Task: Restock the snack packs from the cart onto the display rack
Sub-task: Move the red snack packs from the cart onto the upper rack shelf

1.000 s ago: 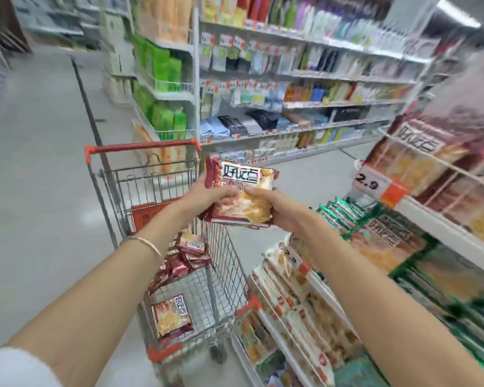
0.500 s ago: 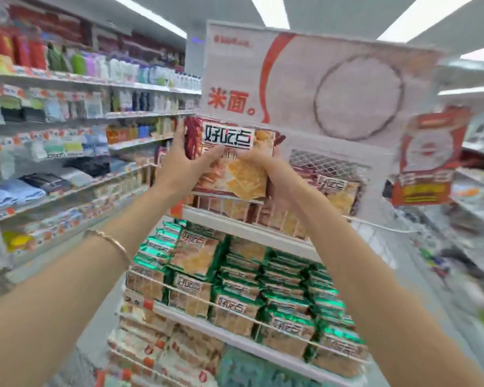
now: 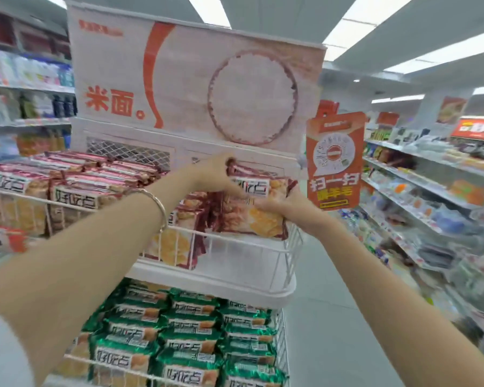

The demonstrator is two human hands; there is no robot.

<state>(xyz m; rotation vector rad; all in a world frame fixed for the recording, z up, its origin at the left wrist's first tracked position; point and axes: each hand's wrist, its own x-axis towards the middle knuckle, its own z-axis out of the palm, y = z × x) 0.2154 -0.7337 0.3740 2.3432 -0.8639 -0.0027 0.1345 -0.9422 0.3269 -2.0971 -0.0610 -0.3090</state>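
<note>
Red pack (image 3: 252,210): printed 好吃点 in dark characters on a white panel, with crackers pictured below; smaller print is blurred. It is held upright over the right end of the top shelf (image 3: 235,275) of the rack (image 3: 288,286), just beside the red packs (image 3: 76,188) already stocked to the left.

Left hand (image 3: 213,174): arm reached forward and up, fingers closed on the pack's upper left corner. A thin bracelet (image 3: 158,205) is worn at the wrist.

Right hand (image 3: 288,205): arm extended from lower right, fingers closed around the pack's right edge and lower front.

Green packs (image 3: 190,339): same 好吃点 lettering, stacked in rows on the lower shelf; the nearest row is cut off by the frame edge.

Header board (image 3: 179,79): 米面 in orange, beside a pictured round heap of rice; the small line at top left is illegible.

Hanging tag (image 3: 334,160): orange, 扫一扫 readable, the code and lower lines blurred.

Price label (image 3: 3,238): partly cut off, digits unclear.

Side aisles (image 3: 430,191): goods smeared by blur.
</note>
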